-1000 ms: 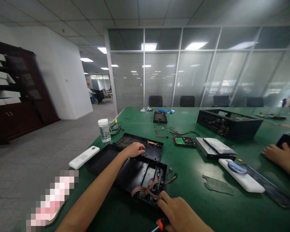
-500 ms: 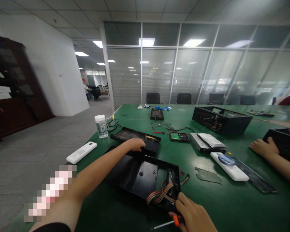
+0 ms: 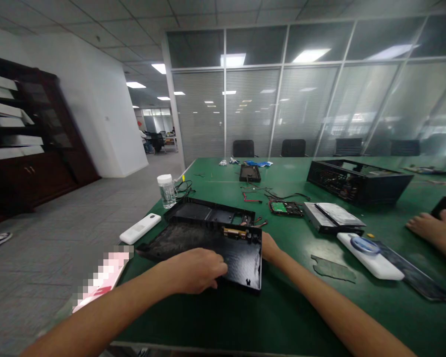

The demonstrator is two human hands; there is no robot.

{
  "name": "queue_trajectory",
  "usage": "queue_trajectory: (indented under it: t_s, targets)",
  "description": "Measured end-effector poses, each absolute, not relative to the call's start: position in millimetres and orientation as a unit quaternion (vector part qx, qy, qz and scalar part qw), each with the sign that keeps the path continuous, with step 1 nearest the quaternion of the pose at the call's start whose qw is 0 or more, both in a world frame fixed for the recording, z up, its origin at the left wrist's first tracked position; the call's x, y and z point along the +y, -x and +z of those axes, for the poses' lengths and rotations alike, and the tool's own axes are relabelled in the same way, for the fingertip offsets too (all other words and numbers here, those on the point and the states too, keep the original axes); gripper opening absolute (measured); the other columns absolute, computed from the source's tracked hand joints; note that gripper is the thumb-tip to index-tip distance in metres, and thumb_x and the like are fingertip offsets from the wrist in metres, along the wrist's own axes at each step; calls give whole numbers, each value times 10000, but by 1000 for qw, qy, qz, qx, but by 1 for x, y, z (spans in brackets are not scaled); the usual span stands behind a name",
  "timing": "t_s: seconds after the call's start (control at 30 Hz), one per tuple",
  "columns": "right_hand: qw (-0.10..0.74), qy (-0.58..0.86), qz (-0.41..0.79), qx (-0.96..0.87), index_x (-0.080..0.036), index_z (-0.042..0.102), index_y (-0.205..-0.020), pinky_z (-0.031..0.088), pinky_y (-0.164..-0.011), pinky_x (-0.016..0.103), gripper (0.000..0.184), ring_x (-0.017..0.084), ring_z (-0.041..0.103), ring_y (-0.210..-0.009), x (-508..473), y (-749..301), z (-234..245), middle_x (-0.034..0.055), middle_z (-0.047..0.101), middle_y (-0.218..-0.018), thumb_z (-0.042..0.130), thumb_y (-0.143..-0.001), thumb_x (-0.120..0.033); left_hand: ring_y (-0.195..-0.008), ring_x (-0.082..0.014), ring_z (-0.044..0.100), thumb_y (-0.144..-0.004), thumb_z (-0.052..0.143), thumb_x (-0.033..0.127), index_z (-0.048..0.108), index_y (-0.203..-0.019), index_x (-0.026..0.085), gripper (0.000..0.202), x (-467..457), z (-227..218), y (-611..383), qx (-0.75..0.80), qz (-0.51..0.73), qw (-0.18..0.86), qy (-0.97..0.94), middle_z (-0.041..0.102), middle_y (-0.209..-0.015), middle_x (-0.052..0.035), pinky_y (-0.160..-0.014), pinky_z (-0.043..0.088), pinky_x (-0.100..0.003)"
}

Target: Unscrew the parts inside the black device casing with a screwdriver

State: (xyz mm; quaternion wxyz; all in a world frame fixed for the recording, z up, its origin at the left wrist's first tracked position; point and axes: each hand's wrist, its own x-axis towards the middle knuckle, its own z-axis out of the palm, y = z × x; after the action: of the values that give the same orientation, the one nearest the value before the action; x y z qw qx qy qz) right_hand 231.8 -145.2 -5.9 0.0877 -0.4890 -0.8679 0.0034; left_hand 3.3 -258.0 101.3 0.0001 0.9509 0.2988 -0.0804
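A white bar-shaped remote (image 3: 140,228) is lying at the left of the green surface (image 3: 245,317). The left hand (image 3: 198,270) is curling its grip over the near edge of a flat, matte, grainy black cover (image 3: 193,245), which is sitting near-left, just in front of a compartmented black tray (image 3: 208,214). The right hand (image 3: 269,247) is bracing the cover's right edge, but its grip is hidden, so its state cannot be told. The cover seems to be mid-handling, and shifting it further would call for both hands keeping it level.

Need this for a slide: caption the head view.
Left hand rests on a black casing cover on the green table; right hand holds its right edge.
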Motion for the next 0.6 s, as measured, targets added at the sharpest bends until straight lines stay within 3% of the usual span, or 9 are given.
queue_trajectory:
  t_s: [0.13,0.23,0.43,0.53,0.6]
  targets:
    - [130,389,-52,-911,-187,403,-1263,456,-797,266,459,155,570,-952,-132,-244,-15,98,414,-1291,409,-811,-110,-790,-195,564,-770,617,232,558,-848,178,112,-257,78,7,283,-102,-17,-954,604,-839,-50,-664,399,-261]
    - [120,384,-104,-910,-190,357,-1299,450,-838,338,574,197,550,-1000,-128,-274,-24,118,322,-1351,475,-748,-79,-806,-199,578,-753,634,221,580,-842,180,112,-251,64,10,279,-114,-8,-953,620,-841,-51,-668,414,-260]
    - [137,477,-61,-866,-186,516,-1136,429,-876,343,380,194,547,-998,-121,-336,-30,96,414,-1241,512,-758,-149,-771,-231,601,-678,671,189,645,-820,174,145,-236,40,7,366,-199,22,-909,647,-816,-84,-600,431,-272]
    - [203,505,-22,-839,-191,478,-1174,415,-886,327,399,183,521,-1026,-121,-336,-27,80,452,-1185,488,-776,-173,-726,-205,596,-618,720,369,638,-900,191,343,-211,42,3,362,-188,120,-905,650,-810,-49,-554,421,-241]
    - [242,493,0,-836,-186,466,-1184,413,-879,309,403,172,510,-1028,-123,-327,-26,77,466,-1164,475,-781,-173,-731,-173,589,-668,669,447,608,-995,212,408,-189,43,-1,346,-122,151,-918,645,-829,-22,-592,425,-222]
